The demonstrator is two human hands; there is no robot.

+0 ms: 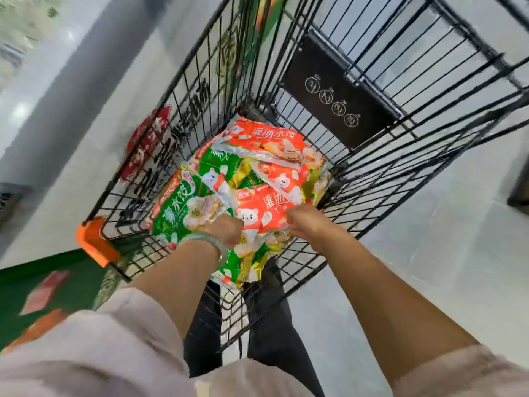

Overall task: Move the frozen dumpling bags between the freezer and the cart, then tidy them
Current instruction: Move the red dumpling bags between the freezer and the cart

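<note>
— Where are the bags (257, 164)?

— Heaped in the cart (372, 179), red and green ones overlapping on its floor. Both my hands are down on the near red bag (266, 210): the left hand (227, 230) is curled on its left corner and the right hand (307, 224) pinches its right edge.

— Why two hands?

— The bag looks slack and slippery. Holding both ends should keep it level, I reckon, so it lifts off the heap without dragging the green bag (171, 213) beside it. The freezer's outside my view.
</note>
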